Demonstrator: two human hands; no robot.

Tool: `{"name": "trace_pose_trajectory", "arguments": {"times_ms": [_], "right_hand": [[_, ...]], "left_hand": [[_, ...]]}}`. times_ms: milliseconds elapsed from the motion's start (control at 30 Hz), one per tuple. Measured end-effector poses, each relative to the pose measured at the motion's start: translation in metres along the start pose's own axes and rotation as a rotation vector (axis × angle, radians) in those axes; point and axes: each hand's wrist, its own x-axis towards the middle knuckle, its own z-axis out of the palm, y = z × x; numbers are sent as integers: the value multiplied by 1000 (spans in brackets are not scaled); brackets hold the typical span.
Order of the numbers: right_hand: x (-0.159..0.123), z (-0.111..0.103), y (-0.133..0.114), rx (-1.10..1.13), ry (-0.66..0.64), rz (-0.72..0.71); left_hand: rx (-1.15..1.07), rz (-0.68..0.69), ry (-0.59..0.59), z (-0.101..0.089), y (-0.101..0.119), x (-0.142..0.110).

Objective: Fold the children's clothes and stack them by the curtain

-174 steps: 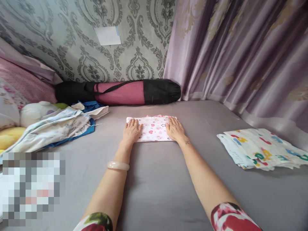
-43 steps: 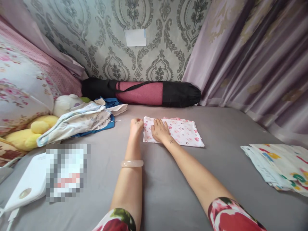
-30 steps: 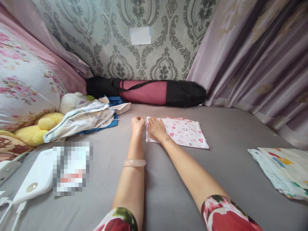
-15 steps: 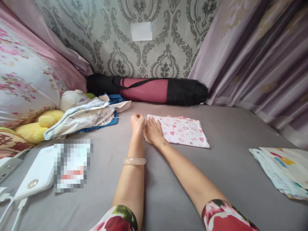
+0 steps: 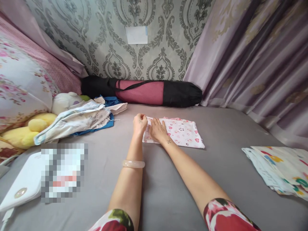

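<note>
The thing at work is a white rectangular folded cloth with pink hearts and small flowers (image 5: 183, 133), which lies flat on the smooth grey sheet (image 5: 163, 192); I take this cloth as the landmark. The left hand (image 5: 140, 124) is at its left edge, with the fingers curled narrowly into a fist; I cannot tell whether they pinch the edge. Around the left forearm sits a pale, glossy round bangle (image 5: 133, 164). The right hand (image 5: 158, 130) is laid palm down upon the left part of the cloth, its fingers straight and slightly apart, holding nothing.

Beyond the cloth lies a long cylindrical bag of black fabric and dark pink mesh (image 5: 139, 93). To its left, well apart, is a loose heap of pale and blue fabric (image 5: 79, 118), near a soft yellow plush toy (image 5: 24, 134). To its right, well apart, are folded pale fabrics with colourful shapes (image 5: 284, 163).
</note>
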Motion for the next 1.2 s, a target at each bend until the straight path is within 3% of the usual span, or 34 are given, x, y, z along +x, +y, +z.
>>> {"name": "trace_pose_trajectory", "arguments": {"times_ms": [200,433,667,933,1200], "right_hand": [[-4,6,4,3,30,-1],[-6,-1,5,28,22,-7],[-11,-11,32,-29,70,161],[-16,-6,42,-64,77,181],[-31,-26,48,-26,32,137]], "left_hand": [[26,41,-55,6,1,-3],[71,32,-87,4,9,-9],[202,123,-130,8,22,-21],[365,181,-254,17,22,-26],[389,177,-264,15,25,-30]]}}
